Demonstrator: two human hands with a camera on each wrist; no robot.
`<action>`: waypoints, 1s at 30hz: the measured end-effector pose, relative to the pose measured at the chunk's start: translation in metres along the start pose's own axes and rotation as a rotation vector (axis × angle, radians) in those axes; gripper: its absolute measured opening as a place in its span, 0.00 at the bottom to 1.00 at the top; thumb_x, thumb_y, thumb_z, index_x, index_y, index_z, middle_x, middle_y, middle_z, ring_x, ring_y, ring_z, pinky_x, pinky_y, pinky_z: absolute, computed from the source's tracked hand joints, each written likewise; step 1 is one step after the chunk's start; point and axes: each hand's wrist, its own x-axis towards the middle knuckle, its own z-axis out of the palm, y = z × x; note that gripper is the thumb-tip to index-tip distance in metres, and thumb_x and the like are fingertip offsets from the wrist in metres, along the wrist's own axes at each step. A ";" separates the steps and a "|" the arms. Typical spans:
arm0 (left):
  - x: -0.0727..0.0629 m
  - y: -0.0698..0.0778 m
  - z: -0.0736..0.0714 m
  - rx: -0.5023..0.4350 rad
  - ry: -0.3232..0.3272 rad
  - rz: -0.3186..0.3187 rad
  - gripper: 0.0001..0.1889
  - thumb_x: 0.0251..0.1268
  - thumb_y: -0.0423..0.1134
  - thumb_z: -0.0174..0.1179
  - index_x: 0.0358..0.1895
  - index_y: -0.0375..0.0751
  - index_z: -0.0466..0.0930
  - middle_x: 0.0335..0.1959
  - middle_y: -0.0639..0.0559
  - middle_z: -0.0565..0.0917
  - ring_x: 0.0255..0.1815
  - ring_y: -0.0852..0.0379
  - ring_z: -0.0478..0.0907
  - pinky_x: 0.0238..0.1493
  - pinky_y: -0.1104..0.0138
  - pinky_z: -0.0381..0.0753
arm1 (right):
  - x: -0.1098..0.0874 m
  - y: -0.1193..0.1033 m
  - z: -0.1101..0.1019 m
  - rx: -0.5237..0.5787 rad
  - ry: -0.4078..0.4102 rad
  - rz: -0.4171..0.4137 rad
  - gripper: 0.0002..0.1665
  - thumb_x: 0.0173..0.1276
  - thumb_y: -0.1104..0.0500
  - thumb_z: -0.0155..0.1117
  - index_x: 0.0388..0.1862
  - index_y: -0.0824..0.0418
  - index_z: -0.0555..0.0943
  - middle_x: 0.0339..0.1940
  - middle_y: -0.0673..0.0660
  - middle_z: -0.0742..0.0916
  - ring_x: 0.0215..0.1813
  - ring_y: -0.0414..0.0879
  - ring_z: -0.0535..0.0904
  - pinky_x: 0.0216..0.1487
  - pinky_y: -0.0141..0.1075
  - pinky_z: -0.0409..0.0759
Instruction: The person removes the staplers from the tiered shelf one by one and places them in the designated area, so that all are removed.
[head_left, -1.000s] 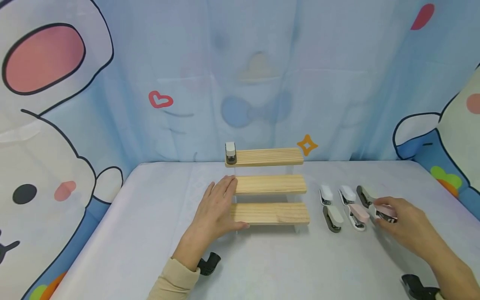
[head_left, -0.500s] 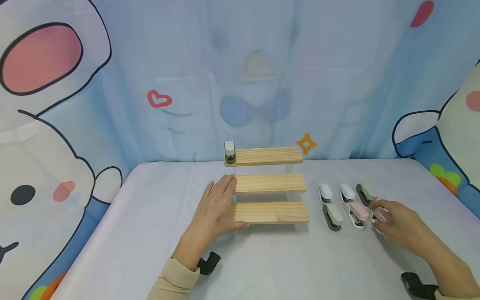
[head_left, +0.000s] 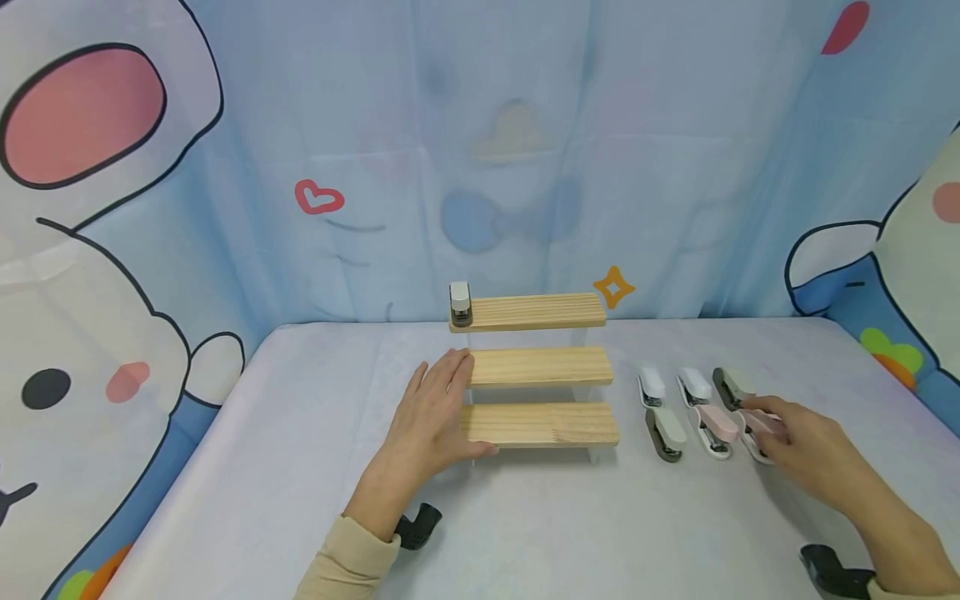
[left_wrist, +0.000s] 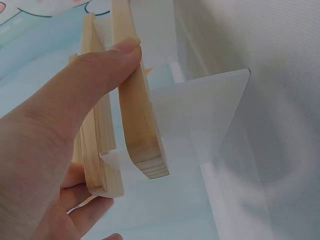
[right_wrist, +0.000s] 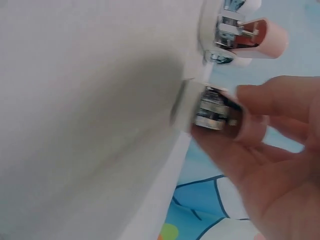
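My left hand [head_left: 431, 417] grips the left end of a three-tier wooden display rack [head_left: 547, 425]. In the left wrist view, its thumb presses the front board [left_wrist: 137, 120] and the fingers reach round the board behind. My right hand [head_left: 813, 442] pinches a pink-and-white stapler [right_wrist: 250, 122] between thumb and fingers, at or just above the table. Beside it stand a pink-and-white stapler [head_left: 716, 423] and a pale-green-and-dark one [head_left: 667, 429]. Behind are two white staplers [head_left: 651, 386] and another pale-green-and-dark stapler [head_left: 738, 386].
One white-topped, dark-based stapler [head_left: 461, 304] stands on the left end of the rack's top board. Clear side panels [left_wrist: 210, 100] support the boards. A white cloth covers the table [head_left: 570, 533], and a printed blue curtain [head_left: 525, 167] hangs behind it.
The stapler in my right hand has turned from tilted to level, coming down in line with the neighbouring staplers. My left hand and the rack have stayed put.
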 end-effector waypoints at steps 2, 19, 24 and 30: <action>0.000 0.000 0.000 -0.001 -0.001 -0.001 0.63 0.37 0.66 0.77 0.76 0.36 0.58 0.76 0.44 0.63 0.77 0.49 0.61 0.78 0.49 0.59 | 0.001 0.001 0.000 -0.004 -0.023 0.006 0.28 0.71 0.64 0.58 0.66 0.73 0.66 0.60 0.85 0.71 0.42 0.64 0.80 0.37 0.51 0.86; -0.001 0.001 0.000 0.000 0.009 0.002 0.63 0.36 0.66 0.77 0.75 0.35 0.58 0.76 0.44 0.64 0.77 0.48 0.61 0.78 0.47 0.59 | -0.003 -0.002 0.001 -0.026 0.068 0.012 0.30 0.70 0.63 0.60 0.66 0.75 0.65 0.60 0.85 0.71 0.54 0.78 0.72 0.45 0.63 0.82; 0.000 0.001 0.001 0.004 0.005 0.007 0.63 0.36 0.66 0.77 0.75 0.35 0.58 0.76 0.44 0.64 0.77 0.49 0.60 0.78 0.48 0.59 | -0.012 -0.012 -0.005 -0.021 0.206 -0.048 0.28 0.70 0.61 0.62 0.63 0.74 0.69 0.57 0.82 0.72 0.48 0.74 0.73 0.38 0.62 0.82; 0.000 0.000 0.001 0.008 0.012 0.001 0.64 0.36 0.66 0.78 0.75 0.36 0.58 0.76 0.45 0.64 0.77 0.49 0.60 0.78 0.49 0.58 | -0.012 -0.035 -0.010 -0.007 0.371 -0.141 0.25 0.67 0.64 0.64 0.61 0.72 0.72 0.61 0.81 0.69 0.51 0.73 0.70 0.41 0.66 0.80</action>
